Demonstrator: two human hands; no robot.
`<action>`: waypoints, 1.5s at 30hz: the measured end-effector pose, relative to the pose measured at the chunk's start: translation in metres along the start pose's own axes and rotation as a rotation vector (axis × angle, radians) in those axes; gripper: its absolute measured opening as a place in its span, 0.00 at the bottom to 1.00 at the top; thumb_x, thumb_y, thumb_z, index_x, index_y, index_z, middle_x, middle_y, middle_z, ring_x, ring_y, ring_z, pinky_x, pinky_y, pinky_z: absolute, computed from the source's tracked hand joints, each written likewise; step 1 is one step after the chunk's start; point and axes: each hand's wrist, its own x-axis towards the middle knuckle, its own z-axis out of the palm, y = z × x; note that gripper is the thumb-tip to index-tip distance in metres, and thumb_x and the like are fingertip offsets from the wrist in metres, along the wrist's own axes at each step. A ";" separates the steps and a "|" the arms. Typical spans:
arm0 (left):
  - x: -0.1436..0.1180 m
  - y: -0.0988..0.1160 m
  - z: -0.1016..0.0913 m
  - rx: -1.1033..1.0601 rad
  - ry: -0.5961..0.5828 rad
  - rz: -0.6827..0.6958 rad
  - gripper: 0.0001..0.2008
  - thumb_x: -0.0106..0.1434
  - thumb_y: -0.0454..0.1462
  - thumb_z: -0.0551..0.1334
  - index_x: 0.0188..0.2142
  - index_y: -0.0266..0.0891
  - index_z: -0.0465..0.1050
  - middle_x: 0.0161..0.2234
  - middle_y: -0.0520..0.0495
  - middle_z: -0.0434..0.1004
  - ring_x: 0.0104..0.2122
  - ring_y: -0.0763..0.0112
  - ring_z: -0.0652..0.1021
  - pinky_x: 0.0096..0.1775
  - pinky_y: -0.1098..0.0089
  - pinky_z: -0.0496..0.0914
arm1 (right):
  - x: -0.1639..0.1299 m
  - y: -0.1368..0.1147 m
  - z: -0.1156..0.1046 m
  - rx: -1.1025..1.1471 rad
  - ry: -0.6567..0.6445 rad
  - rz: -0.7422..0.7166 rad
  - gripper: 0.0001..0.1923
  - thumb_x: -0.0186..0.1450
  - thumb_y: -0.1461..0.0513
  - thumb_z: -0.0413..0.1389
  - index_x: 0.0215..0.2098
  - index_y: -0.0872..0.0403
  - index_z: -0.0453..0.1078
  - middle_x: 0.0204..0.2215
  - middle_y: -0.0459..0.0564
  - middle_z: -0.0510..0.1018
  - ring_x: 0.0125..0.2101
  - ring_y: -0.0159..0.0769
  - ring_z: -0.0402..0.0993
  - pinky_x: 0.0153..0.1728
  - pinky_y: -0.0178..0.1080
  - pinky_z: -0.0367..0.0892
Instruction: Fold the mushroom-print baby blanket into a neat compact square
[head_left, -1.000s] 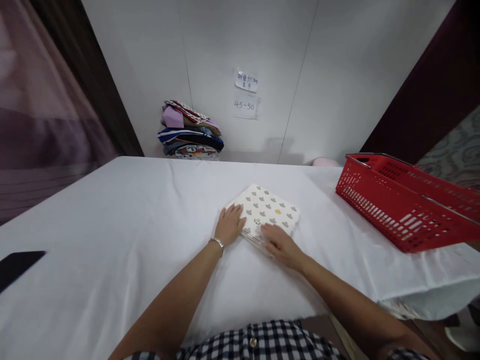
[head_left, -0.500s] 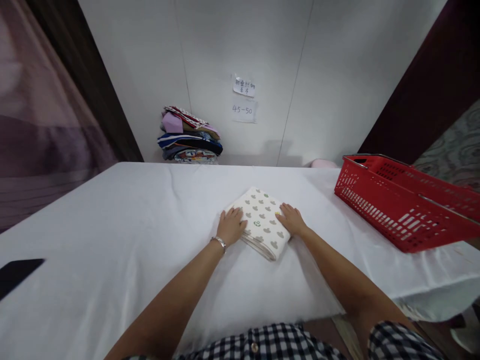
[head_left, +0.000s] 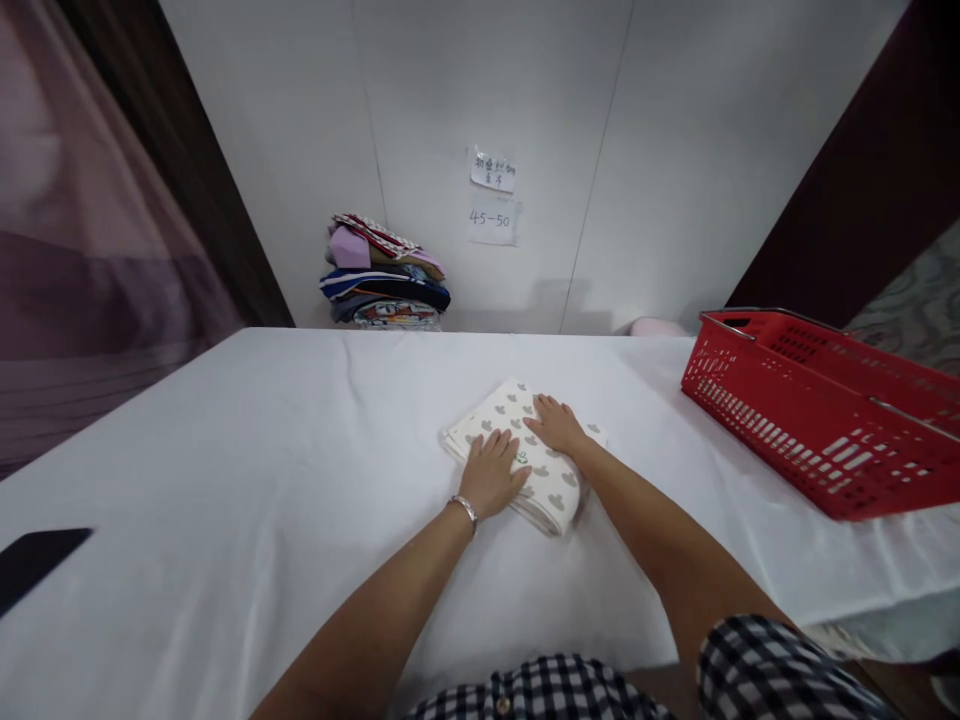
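Since half a second earlier both forearms had drawn together over the white table (head_left: 225,480), and the left hand (head_left: 495,478) and right hand (head_left: 556,426) lay flat, fingers spread, side by side on the folded patterned cloth (head_left: 547,480) at mid-table.
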 end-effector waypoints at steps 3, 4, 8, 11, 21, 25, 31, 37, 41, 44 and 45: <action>0.000 0.001 0.000 -0.003 0.011 -0.003 0.27 0.66 0.48 0.47 0.59 0.37 0.60 0.62 0.42 0.58 0.62 0.58 0.56 0.61 0.52 0.48 | -0.002 0.001 0.001 0.003 0.002 -0.001 0.32 0.68 0.48 0.38 0.65 0.57 0.47 0.65 0.55 0.48 0.64 0.44 0.41 0.59 0.49 0.42; 0.000 0.001 0.000 -0.006 0.010 -0.003 0.27 0.66 0.48 0.47 0.59 0.37 0.60 0.62 0.42 0.58 0.62 0.58 0.56 0.61 0.52 0.47 | -0.002 0.001 -0.001 0.006 -0.001 0.002 0.33 0.68 0.48 0.38 0.65 0.57 0.47 0.65 0.55 0.48 0.64 0.44 0.41 0.59 0.49 0.42; -0.002 0.002 -0.001 -0.033 0.008 -0.007 0.25 0.65 0.48 0.48 0.58 0.39 0.61 0.61 0.43 0.59 0.62 0.58 0.57 0.61 0.52 0.48 | -0.003 0.003 -0.009 0.052 -0.036 0.000 0.31 0.68 0.49 0.41 0.64 0.56 0.50 0.65 0.55 0.49 0.64 0.44 0.42 0.59 0.49 0.43; -0.003 0.000 -0.005 -0.079 0.015 0.005 0.23 0.66 0.47 0.49 0.56 0.41 0.63 0.60 0.44 0.61 0.61 0.59 0.58 0.61 0.53 0.48 | -0.011 0.016 -0.014 0.148 -0.033 0.076 0.28 0.66 0.50 0.45 0.60 0.52 0.58 0.62 0.52 0.57 0.61 0.43 0.51 0.58 0.46 0.47; 0.016 -0.055 -0.022 -0.148 0.049 -0.436 0.22 0.65 0.42 0.49 0.55 0.35 0.62 0.55 0.36 0.66 0.55 0.58 0.66 0.52 0.60 0.60 | -0.057 0.078 -0.004 0.323 0.123 0.420 0.29 0.63 0.47 0.48 0.54 0.56 0.67 0.54 0.55 0.70 0.54 0.46 0.65 0.52 0.40 0.59; 0.011 -0.057 -0.027 -0.146 0.001 -0.477 0.17 0.65 0.40 0.47 0.46 0.34 0.69 0.42 0.37 0.74 0.45 0.59 0.72 0.46 0.64 0.64 | -0.049 0.080 -0.004 0.387 0.160 0.408 0.23 0.59 0.51 0.54 0.47 0.55 0.72 0.46 0.53 0.76 0.47 0.44 0.71 0.47 0.40 0.64; -0.028 -0.035 -0.032 -0.259 -0.054 -0.503 0.17 0.63 0.45 0.52 0.44 0.39 0.70 0.41 0.43 0.75 0.40 0.63 0.74 0.41 0.67 0.66 | -0.025 0.073 -0.014 0.398 0.281 0.373 0.24 0.60 0.58 0.52 0.54 0.58 0.65 0.55 0.58 0.67 0.55 0.44 0.63 0.54 0.43 0.58; -0.031 -0.028 -0.038 -0.190 0.098 -0.370 0.22 0.62 0.42 0.52 0.54 0.36 0.63 0.55 0.38 0.67 0.55 0.58 0.67 0.53 0.61 0.62 | -0.047 0.013 -0.009 0.269 0.155 0.144 0.27 0.63 0.55 0.51 0.60 0.54 0.59 0.64 0.55 0.52 0.64 0.45 0.41 0.61 0.51 0.41; -0.021 -0.018 -0.027 -0.127 0.041 -0.133 0.25 0.64 0.46 0.51 0.58 0.39 0.59 0.63 0.42 0.54 0.63 0.57 0.53 0.60 0.52 0.50 | -0.091 -0.018 -0.006 0.183 0.014 -0.034 0.26 0.67 0.51 0.45 0.60 0.51 0.58 0.63 0.53 0.55 0.63 0.44 0.45 0.60 0.53 0.38; -0.021 -0.014 -0.015 -0.153 -0.064 -0.143 0.26 0.65 0.49 0.48 0.59 0.41 0.58 0.64 0.44 0.52 0.64 0.58 0.51 0.59 0.49 0.50 | -0.120 -0.019 -0.006 0.147 0.033 -0.076 0.25 0.67 0.50 0.44 0.59 0.51 0.60 0.62 0.54 0.58 0.62 0.44 0.47 0.60 0.53 0.39; -0.022 -0.014 -0.013 -0.157 -0.068 -0.153 0.26 0.66 0.49 0.47 0.59 0.41 0.57 0.64 0.45 0.52 0.64 0.58 0.50 0.59 0.49 0.51 | -0.128 -0.015 -0.006 0.153 0.052 -0.072 0.25 0.67 0.50 0.43 0.58 0.50 0.61 0.61 0.53 0.59 0.62 0.44 0.48 0.60 0.53 0.39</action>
